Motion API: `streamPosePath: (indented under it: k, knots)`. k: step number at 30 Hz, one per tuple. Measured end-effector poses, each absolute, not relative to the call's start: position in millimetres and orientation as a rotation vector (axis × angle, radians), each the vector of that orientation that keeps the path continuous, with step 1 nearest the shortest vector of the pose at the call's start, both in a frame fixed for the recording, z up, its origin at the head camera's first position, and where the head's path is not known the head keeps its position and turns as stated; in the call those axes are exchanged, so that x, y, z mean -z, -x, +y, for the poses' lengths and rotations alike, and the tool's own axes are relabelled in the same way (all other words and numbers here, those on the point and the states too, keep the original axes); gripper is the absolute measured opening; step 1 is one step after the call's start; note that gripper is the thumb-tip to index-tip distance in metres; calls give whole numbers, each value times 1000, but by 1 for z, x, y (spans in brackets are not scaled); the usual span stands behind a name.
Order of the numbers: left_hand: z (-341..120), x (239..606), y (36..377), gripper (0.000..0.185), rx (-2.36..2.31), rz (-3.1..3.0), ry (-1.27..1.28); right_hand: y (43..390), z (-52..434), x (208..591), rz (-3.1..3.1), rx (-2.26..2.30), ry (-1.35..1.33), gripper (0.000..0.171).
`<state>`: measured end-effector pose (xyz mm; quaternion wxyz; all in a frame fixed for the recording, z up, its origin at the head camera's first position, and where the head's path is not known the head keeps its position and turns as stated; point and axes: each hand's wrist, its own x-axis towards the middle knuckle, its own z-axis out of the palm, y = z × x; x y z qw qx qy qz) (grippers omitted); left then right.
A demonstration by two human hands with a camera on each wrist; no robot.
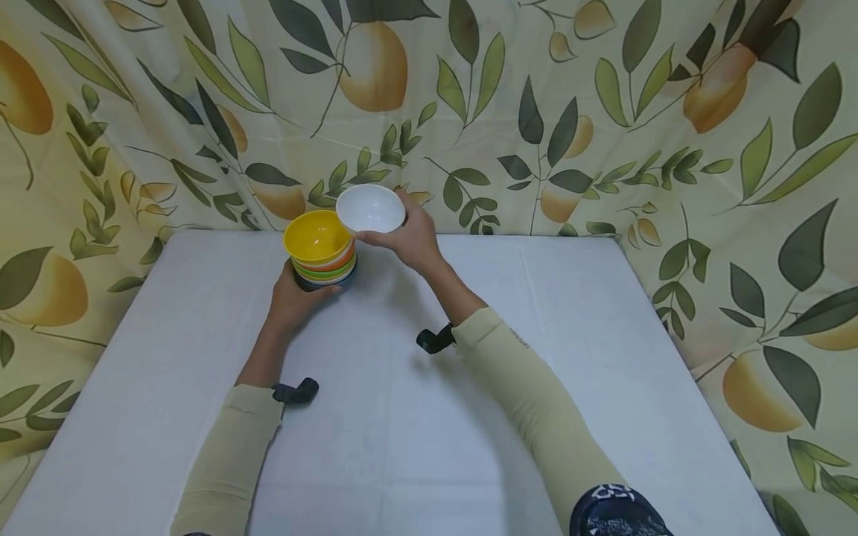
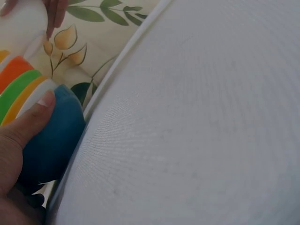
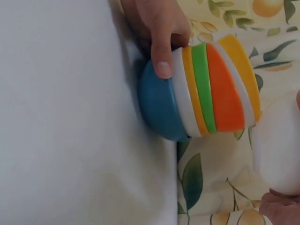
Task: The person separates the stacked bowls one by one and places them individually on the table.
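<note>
"What's furthest left on the desk (image 1: 570,335)?"

"A pale green sleeve (image 1: 224,454) with a black device (image 1: 298,391) at its cuff. Beyond it, the left hand (image 1: 291,298) curls round the base of a bowl stack (image 1: 325,262), thumb against the blue bowl (image 3: 157,101) at the bottom."

"Where does the stack stand?"

"Left of the middle, by the far edge. I can't tell whether its base touches the desk."

"And the colours?"

"From the blue upward: white, yellow, green, orange, white, then a yellow bowl (image 1: 318,237) on top, its inside showing."

"Next to the right?"

"A separate white bowl (image 1: 372,208), held up off the desk, just beside the yellow rim. Whether they touch, I can't tell."

"Held how?"

"The right hand (image 1: 415,234) pinches its right side between thumb and fingers. Nearer and further right come another black device (image 1: 436,339) and the other sleeve (image 1: 536,394)."
</note>
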<state>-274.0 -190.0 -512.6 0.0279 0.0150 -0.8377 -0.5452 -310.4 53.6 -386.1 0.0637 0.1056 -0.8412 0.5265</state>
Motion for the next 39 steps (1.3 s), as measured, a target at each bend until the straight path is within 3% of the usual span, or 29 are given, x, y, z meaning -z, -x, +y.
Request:
streamPosePath:
  k: [4,14,39]
  knots:
    - [-190,513,274,108,1679,-2596,-62,312,56,392,-2539,-1601,-283,102]
    - [-191,513,272,110,1698,-2587,-58,316,64,413,-2506,-1618,-247,93]
    - [-191,514,275,109,1696,-2562,-3,318,79,442,-2397,-1725,-195,91]
